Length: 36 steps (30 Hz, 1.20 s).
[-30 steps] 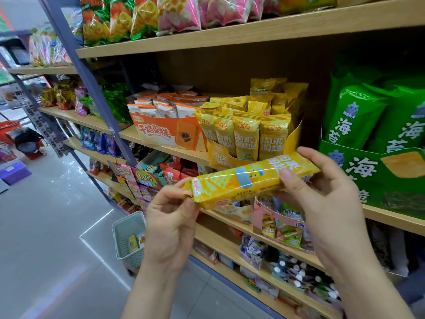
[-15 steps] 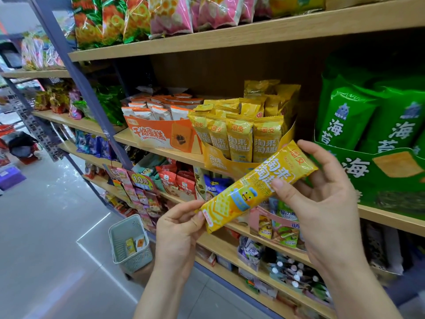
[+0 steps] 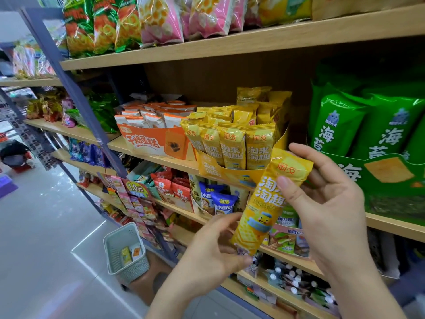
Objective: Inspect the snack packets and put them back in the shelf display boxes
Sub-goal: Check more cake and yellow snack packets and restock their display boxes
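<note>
A long yellow snack packet [image 3: 264,212] stands almost upright in front of the shelves. My right hand [image 3: 326,210] pinches its upper half, thumb on the front and fingers behind. My left hand [image 3: 213,252] holds its bottom end between thumb and fingers. Just above and left of the packet's top, a yellow display box [image 3: 210,168] on the middle shelf holds several matching yellow packets [image 3: 232,143] standing in rows.
An orange display box [image 3: 149,143] of cake packets sits left of the yellow box. A green seaweed display box [image 3: 391,180] stands to the right. Below are lower shelves [image 3: 296,263] packed with small snacks. A pale basket [image 3: 125,252] with a few packets stands on a stool on the floor.
The packet has turned from lying nearly level to almost upright, its top end now raised toward the yellow box. My left hand dropped lower with the bottom end; the view moved closer to the shelf.
</note>
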Available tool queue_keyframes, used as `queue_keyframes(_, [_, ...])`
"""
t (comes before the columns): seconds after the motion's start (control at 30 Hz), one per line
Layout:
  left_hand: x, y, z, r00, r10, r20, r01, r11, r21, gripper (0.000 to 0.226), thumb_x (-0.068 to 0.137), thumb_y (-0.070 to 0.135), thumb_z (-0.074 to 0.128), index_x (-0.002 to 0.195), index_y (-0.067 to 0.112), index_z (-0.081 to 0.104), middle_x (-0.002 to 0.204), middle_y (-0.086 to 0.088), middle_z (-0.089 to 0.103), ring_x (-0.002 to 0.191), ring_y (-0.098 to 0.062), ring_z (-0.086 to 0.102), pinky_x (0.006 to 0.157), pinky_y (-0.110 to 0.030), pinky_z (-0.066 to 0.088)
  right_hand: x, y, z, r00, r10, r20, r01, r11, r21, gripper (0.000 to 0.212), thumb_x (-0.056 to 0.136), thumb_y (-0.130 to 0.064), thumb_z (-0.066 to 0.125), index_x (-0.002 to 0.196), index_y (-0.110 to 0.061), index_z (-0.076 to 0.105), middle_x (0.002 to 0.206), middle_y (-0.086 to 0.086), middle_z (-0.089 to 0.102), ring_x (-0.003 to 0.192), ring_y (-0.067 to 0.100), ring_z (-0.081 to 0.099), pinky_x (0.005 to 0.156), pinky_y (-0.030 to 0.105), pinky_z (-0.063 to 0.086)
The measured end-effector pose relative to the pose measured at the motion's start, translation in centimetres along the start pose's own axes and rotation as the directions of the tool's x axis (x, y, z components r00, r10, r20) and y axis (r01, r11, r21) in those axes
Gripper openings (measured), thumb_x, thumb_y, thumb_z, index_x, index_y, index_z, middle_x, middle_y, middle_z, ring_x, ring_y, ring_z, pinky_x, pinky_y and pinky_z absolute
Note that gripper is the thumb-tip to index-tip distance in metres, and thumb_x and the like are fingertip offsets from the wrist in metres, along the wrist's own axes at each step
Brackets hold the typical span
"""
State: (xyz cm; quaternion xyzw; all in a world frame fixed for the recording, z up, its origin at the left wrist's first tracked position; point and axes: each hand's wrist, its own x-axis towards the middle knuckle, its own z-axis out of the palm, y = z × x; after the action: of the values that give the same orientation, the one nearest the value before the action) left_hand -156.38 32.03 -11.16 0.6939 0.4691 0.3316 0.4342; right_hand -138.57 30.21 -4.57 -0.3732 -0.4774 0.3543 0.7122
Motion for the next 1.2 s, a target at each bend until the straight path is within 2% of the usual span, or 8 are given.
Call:
queue_keyframes(0.17, [1.2, 2.3, -0.1, 0.977, 0.187, -0.099, -0.148, 0.939, 0.312, 0.052, 0.070, 0.023, 0.087, 0.117, 0.032, 0.068, 0.091, 0.027, 0.063, 0.083, 0.005, 0.058, 0.069, -0.009, 0.045, 1.2, -1.5, -1.0, 0.998, 0.011, 0.055, -0.012, 1.000, 0.018, 0.038, 0.072, -0.016, 0.068, 0.109, -0.021, 0.065, 0.098, -0.005, 0.074, 0.090, 0.009, 0.070, 0.073, 0.021, 0.056])
queue_keyframes(0.33, [2.2, 6.7, -1.2, 0.974, 0.220, 0.048, -0.215, 0.850, 0.480, 0.047, 0.082, 0.034, 0.076, 0.126, 0.034, 0.059, 0.076, 0.032, 0.056, 0.068, 0.010, 0.052, 0.062, -0.008, 0.040, 3.7, -3.6, -1.4, 0.991, -0.078, 0.111, 0.087, 0.994, -0.070, 0.028, 0.074, -0.020, 0.066, 0.100, -0.027, 0.061, 0.092, -0.010, 0.073, 0.084, 0.003, 0.068, 0.069, 0.015, 0.053])
queue_keyframes(0.47, [3.4, 10.3, -3.5, 0.881, 0.466, 0.087, -0.354, 0.526, 0.773, 0.036, 0.090, 0.051, 0.058, 0.121, 0.035, 0.064, 0.096, 0.019, 0.070, 0.089, 0.000, 0.062, 0.078, -0.026, 0.054, 5.3, -5.7, -1.1, 0.963, -0.252, 0.096, 0.264, 0.954, -0.139, 0.024, 0.081, -0.016, 0.065, 0.097, -0.031, 0.057, 0.093, -0.003, 0.070, 0.080, 0.006, 0.066, 0.068, 0.018, 0.053])
queue_keyframes(0.57, [5.2, 12.7, -5.3, 0.663, 0.747, -0.061, -0.534, 0.528, 0.660, 0.032, 0.091, 0.041, 0.053, 0.107, 0.022, 0.073, 0.098, 0.011, 0.072, 0.090, -0.005, 0.064, 0.076, -0.024, 0.055, 6.9, -7.9, -1.1, 0.900, -0.429, 0.081, 0.435, 0.866, -0.245, 0.031, 0.088, -0.002, 0.065, 0.098, -0.030, 0.054, 0.084, -0.009, 0.065, 0.076, 0.003, 0.061, 0.068, 0.017, 0.051])
queue_keyframes(0.7, [9.2, 14.1, -5.5, 0.788, 0.607, 0.104, -0.406, 0.384, 0.829, 0.046, 0.095, 0.054, 0.042, 0.127, 0.027, 0.063, 0.124, 0.010, 0.065, 0.117, -0.012, 0.053, 0.095, -0.029, 0.046, 8.6, -10.4, -0.3, 0.782, -0.618, 0.075, 0.601, 0.716, -0.355, 0.031, 0.093, 0.001, 0.061, 0.101, -0.026, 0.048, 0.088, 0.003, 0.060, 0.075, 0.004, 0.057, 0.068, 0.016, 0.049])
queue_keyframes(0.8, [11.0, 12.3, -5.3, 0.850, 0.489, 0.198, -0.430, 0.425, 0.796, 0.039, 0.100, 0.043, 0.044, 0.138, 0.033, 0.052, 0.135, 0.012, 0.057, 0.124, -0.014, 0.047, 0.101, -0.038, 0.041, 9.4, -10.6, 0.6, 0.736, -0.671, 0.086, 0.652, 0.668, -0.359, 0.031, 0.093, 0.001, 0.060, 0.103, -0.025, 0.048, 0.094, 0.002, 0.059, 0.085, 0.009, 0.060, 0.076, 0.021, 0.050])
queue_keyframes(1.0, [12.2, 10.3, -5.6, 0.689, 0.690, 0.221, -0.615, 0.396, 0.682, 0.029, 0.088, 0.029, 0.046, 0.102, 0.022, 0.070, 0.100, 0.009, 0.071, 0.092, -0.016, 0.063, 0.079, -0.035, 0.051, 10.8, -6.4, 2.3, 0.769, -0.620, 0.156, 0.605, 0.625, -0.493, 0.020, 0.092, -0.002, 0.061, 0.106, -0.016, 0.058, 0.098, -0.002, 0.062, 0.090, 0.017, 0.063, 0.075, 0.041, 0.053])
queue_keyframes(1.2, [12.9, 8.5, -5.1, 0.609, 0.785, 0.111, -0.673, 0.438, 0.596, 0.020, 0.088, 0.018, 0.050, 0.095, 0.017, 0.069, 0.089, 0.008, 0.068, 0.089, -0.011, 0.058, 0.083, -0.032, 0.048, 11.0, -1.8, 2.8, 0.845, -0.507, 0.170, 0.472, 0.559, -0.682, 0.023, 0.089, -0.003, 0.065, 0.108, -0.015, 0.065, 0.107, -0.010, 0.059, 0.101, 0.001, 0.055, 0.085, 0.013, 0.047])
